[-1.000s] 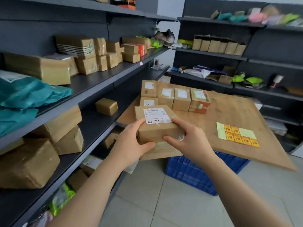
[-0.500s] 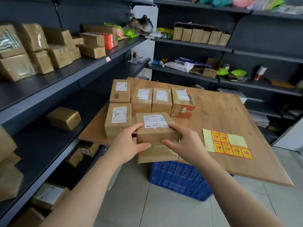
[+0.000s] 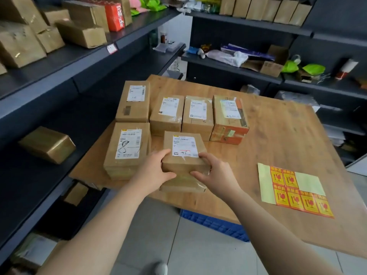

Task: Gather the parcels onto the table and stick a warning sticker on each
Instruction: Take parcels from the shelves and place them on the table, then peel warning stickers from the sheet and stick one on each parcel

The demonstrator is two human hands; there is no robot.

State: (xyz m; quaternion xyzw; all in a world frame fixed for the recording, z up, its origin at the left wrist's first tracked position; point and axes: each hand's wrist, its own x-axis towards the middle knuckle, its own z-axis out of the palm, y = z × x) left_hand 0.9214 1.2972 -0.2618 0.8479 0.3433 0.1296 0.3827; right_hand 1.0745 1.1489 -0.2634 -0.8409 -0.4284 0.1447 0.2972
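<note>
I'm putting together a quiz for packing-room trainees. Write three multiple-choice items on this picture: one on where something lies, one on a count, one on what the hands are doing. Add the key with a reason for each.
1. Where does the sheet of yellow-and-red warning stickers lie?
A. On the wooden table, right of the brown cardboard parcels
B. On top of a parcel
C. Under the hands

2. How many such parcels lie on the table untouched by the hands?
A. Three
B. Five
C. Eight

3. What are the left hand and right hand doing?
A. Peeling a sticker
B. Hanging idle
C. Gripping a brown labelled parcel from both sides

Key: 1 A, the sheet lies flat on bare wood at the right; 2 B, four at the back and one front left; 3 C, the fingers curl round its near corners.
</note>
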